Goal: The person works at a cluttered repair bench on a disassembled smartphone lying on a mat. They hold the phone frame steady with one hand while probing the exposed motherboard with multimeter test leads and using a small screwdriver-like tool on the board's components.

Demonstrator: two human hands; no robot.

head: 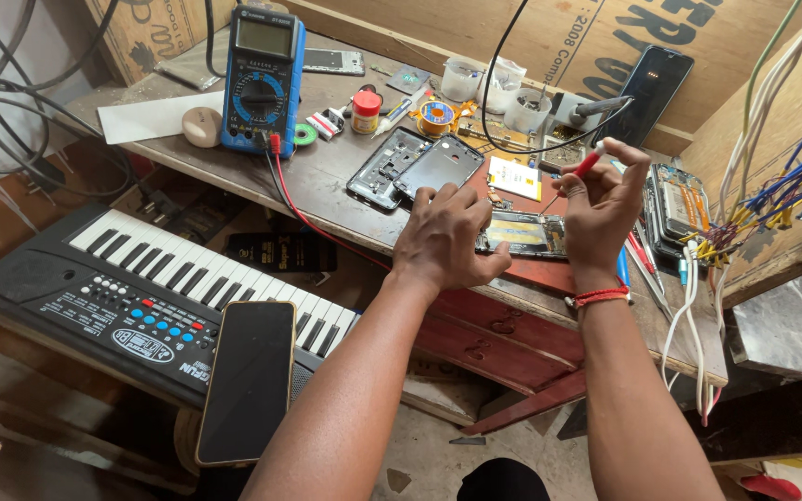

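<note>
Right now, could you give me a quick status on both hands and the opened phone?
Left hand pressing down on opened phone. Right hand gripping red-handled screwdriver, tip down at phone. Nothing blocking; spare phone frames lie behind.

Bare forearms, a red thread bracelet (600,297) at the right wrist

A worn wooden workbench (345,199) stands against plywood wall boards (549,37), bare concrete floor (429,455) below, daylight overhead.

worn wooden bench (345,181), glossy phone (248,380)
</note>
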